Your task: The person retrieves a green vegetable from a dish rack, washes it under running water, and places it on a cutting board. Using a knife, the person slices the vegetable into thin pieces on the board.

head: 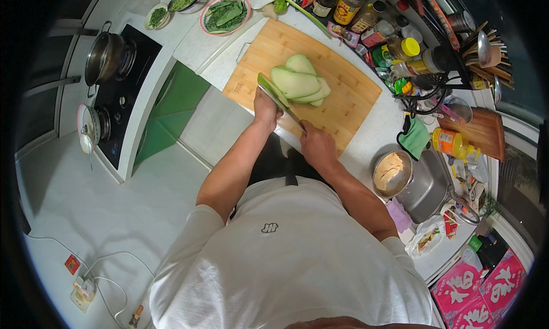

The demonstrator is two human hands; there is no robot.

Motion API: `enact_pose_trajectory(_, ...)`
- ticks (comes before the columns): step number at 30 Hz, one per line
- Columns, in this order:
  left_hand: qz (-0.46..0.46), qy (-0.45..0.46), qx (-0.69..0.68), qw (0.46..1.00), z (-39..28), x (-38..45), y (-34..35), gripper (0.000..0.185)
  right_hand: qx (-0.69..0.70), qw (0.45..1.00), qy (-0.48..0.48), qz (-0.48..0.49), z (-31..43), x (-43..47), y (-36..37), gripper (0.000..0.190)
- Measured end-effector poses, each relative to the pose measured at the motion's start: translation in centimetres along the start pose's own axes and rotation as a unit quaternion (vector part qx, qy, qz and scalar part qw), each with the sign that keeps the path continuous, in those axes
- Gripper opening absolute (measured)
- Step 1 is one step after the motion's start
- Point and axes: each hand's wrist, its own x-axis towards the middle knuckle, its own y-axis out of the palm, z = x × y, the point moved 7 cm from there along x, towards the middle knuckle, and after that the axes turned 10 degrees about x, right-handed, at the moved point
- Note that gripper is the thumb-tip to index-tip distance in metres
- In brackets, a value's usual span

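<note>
My right hand (318, 145) is closed on the handle of a kitchen knife (295, 117), whose blade slants up and left over the near side of a bamboo cutting board (349, 110). A remaining piece of pale green gourd or squash (272, 90) lies along the blade, with my left hand (266, 109) holding its near end. Just beyond the blade, several broad slices of the same vegetable (296, 81) overlap in a loose pile on the board. The left fingertips are partly hidden behind the piece and blade.
A bowl of leafy greens (202, 18) stands beyond the board at left. Sauce bottles (346, 11) crowd the back right. A metal pot (411, 174) sits by the steel sink (429, 191) at right. On the left is a stove (141, 50) with a pot (103, 56).
</note>
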Motion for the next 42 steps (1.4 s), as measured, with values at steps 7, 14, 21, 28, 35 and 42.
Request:
enact_pose_trajectory(7,-0.006,-0.001,0.003,1.0,0.2,0.1,0.0,0.028,-0.007,1.0,0.021,0.006,0.0,0.9,0.3,0.028)
enact_pose_trajectory(14,-0.008,-0.007,-0.002,1.0,0.5,0.1,0.1,0.032,0.001,0.999,0.029,0.036,-0.3,2.0,0.6,0.028)
enact_pose_trajectory(21,-0.019,-0.013,-0.01,1.0,0.6,-0.1,0.2,0.034,-0.006,0.998,0.049,0.044,-0.4,2.6,1.0,0.029)
enact_pose_trajectory(28,-0.009,-0.015,-0.012,1.0,0.7,-0.1,0.2,0.033,0.002,0.997,0.052,0.057,-0.2,3.1,1.0,0.031)
enact_pose_trajectory(35,-0.015,-0.026,-0.012,0.999,0.9,0.0,0.0,0.031,-0.017,0.998,0.026,0.054,0.1,4.1,1.2,0.025)
enact_pose_trajectory(42,-0.017,-0.026,-0.03,0.999,1.1,0.1,-0.1,0.036,-0.021,0.998,0.024,0.061,-0.1,4.3,1.1,0.027)
